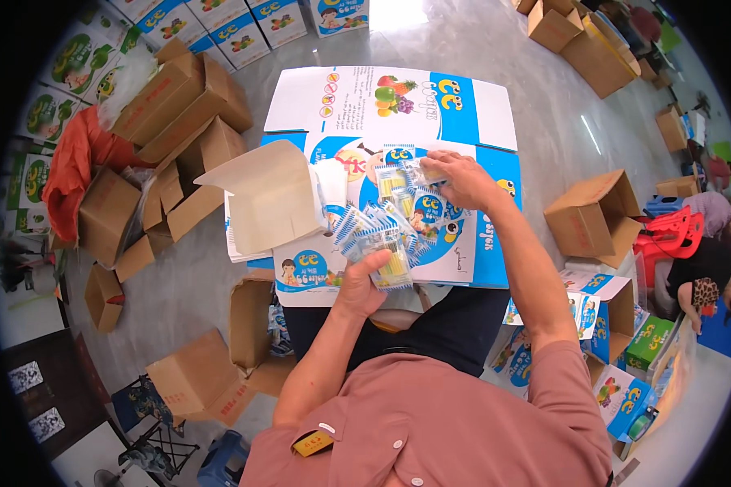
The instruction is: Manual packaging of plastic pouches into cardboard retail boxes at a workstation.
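A fanned bunch of small clear packets [391, 253] with blue-and-white printed ends and yellow sticks inside is gripped in my left hand [361, 287], its thumb pressed over the front one. Beyond it, my right hand [463, 180] reaches over a pile of loose packets [427, 209], its fingers closed on one clear packet [415, 172] at the far edge. Both hands work above a large white-and-blue printed carton [463, 264] in front of my lap. Left of the packets stands a small white box [270, 193] with its pale flap up.
Brown cartons [170, 105] and a red plastic bag [85, 166] crowd the left. An open brown carton [591, 213] and a red chair [670, 235] are on the right, near another person [702, 260]. Printed cartons [240, 36] are stacked at the far left.
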A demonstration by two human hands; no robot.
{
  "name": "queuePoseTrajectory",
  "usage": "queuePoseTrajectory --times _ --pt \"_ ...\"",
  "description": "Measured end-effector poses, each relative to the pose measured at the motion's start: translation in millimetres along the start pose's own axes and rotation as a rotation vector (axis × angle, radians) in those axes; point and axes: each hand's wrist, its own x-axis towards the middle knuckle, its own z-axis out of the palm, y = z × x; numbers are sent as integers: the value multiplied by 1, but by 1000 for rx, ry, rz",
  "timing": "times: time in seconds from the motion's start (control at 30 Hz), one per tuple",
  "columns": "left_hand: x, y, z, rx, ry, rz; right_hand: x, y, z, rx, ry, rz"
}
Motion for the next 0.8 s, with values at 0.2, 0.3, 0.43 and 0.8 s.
queuePoseTrajectory --times 0.2,0.3,0.43,0.8 --pt "2 5 -1 -49 -63 -33 -27 -9 -9 187 299 83" --pt "0 4 1 -10 -93 -30 -59 -51 -10 897 238 385" --pt "0 -1 10 107 -73 -4 -89 -90 9 1179 -75 372" --pt "4 -5 7 423 -14 17 -68 -82 49 412 310 690"
